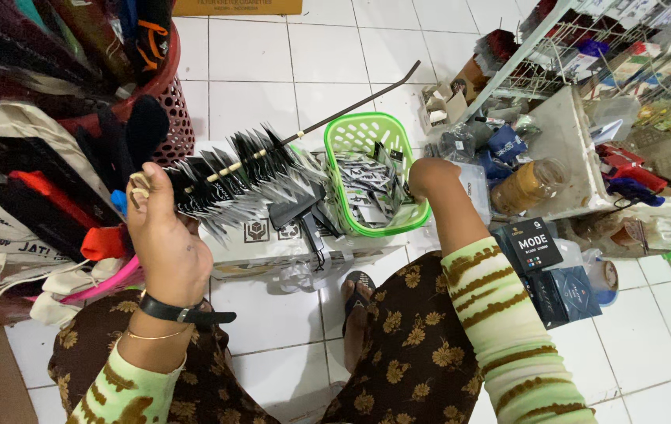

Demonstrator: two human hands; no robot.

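Many small black-and-silver sachets (233, 177) threading along a thin dark rod (351, 106), left hand (166, 235) gripping its end; right hand (429, 177) dipping into a green plastic basket (367, 129) atop a white carton (272, 247), grip hidden.

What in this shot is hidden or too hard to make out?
Head view:
- Right hand: fingers dip into the green basket, hidden behind the knuckles.
- Left hand: its grip on the rod of hung packets is seen from the back only.
- Basket packets: too small to identify.
- Shelf goods: cut off by the right edge.
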